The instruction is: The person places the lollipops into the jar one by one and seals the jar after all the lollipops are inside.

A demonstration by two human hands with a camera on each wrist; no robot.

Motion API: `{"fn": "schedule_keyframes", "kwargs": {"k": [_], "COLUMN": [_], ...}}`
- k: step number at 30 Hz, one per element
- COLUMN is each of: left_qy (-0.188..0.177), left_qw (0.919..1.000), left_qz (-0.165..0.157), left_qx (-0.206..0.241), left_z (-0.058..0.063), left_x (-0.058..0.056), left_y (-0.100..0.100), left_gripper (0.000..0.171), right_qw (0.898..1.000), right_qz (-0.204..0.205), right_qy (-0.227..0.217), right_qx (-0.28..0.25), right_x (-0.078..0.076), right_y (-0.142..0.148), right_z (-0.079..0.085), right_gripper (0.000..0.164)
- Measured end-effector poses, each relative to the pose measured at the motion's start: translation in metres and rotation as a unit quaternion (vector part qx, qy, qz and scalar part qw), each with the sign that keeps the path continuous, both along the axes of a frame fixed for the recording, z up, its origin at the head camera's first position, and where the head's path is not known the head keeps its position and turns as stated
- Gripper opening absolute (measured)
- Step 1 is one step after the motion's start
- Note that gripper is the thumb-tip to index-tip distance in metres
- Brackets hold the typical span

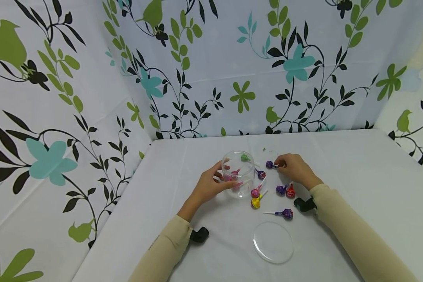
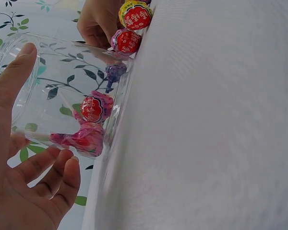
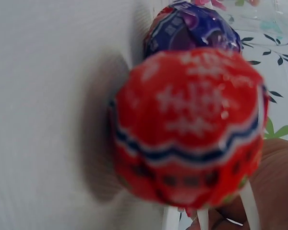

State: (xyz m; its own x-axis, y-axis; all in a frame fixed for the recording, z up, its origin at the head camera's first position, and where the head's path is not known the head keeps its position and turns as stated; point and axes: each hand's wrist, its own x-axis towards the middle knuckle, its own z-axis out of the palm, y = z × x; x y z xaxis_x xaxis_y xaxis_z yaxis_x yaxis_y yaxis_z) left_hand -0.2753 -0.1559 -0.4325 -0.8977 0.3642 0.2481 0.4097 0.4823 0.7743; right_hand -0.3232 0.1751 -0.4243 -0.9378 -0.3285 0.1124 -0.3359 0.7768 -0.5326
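Observation:
My left hand [image 1: 207,183] holds a clear jar [image 1: 240,194] upright on the table, thumb on the near side. Inside lie pink-wrapped lollipops [image 2: 81,138]. A green lollipop [image 1: 244,157] shows through the jar; I cannot tell whether it is inside or behind. To the right of the jar, my right hand [image 1: 297,169] pinches a purple lollipop [image 1: 269,165] by its stick. A red lollipop [image 3: 187,124] and a purple-and-red one beside it fill much of the right wrist view, with part of the right hand [image 3: 281,184] behind.
Between the hands lie a pink lollipop [image 1: 255,193], a yellow one [image 1: 255,203] and several purple ones. Nearer me, a clear round lid [image 1: 273,261] lies flat on the white table [image 1: 356,164]. Patterned cloth [image 1: 211,70] hangs behind and at the sides.

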Motion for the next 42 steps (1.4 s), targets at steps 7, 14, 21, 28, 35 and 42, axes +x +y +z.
{"fn": "schedule_keyframes", "kwargs": {"k": [7, 14, 21, 28, 35, 42], "left_qy": [0.001, 0.004, 0.003, 0.006, 0.006, 0.002], "left_qw": [1.0000, 1.0000, 1.0000, 1.0000, 1.0000, 1.0000], "left_qz": [-0.001, 0.000, 0.002, 0.000, -0.002, 0.001], "left_qx": [0.002, 0.002, 0.000, 0.001, 0.003, 0.004], "left_z": [0.000, 0.000, 0.000, 0.001, 0.000, 0.000], "left_x": [0.001, 0.000, 0.001, 0.000, -0.002, 0.000], "left_y": [-0.001, -0.001, 0.000, -0.001, -0.002, -0.001], "left_gripper": [0.084, 0.082, 0.083, 0.085, 0.083, 0.081], "right_qw": [1.000, 0.999, 0.997, 0.993, 0.988, 0.983], "right_qz": [0.003, -0.001, -0.001, -0.006, 0.008, 0.021], "right_qy": [0.001, 0.041, 0.069, 0.100, 0.127, 0.156], "right_qx": [-0.007, -0.014, -0.041, -0.068, -0.082, -0.092], "right_x": [0.000, 0.005, 0.014, 0.024, 0.036, 0.046], "right_y": [-0.002, -0.002, -0.001, -0.006, -0.016, -0.028], "right_z": [-0.002, 0.007, 0.027, 0.048, 0.062, 0.068], "right_gripper": [0.017, 0.017, 0.018, 0.018, 0.018, 0.017]}}
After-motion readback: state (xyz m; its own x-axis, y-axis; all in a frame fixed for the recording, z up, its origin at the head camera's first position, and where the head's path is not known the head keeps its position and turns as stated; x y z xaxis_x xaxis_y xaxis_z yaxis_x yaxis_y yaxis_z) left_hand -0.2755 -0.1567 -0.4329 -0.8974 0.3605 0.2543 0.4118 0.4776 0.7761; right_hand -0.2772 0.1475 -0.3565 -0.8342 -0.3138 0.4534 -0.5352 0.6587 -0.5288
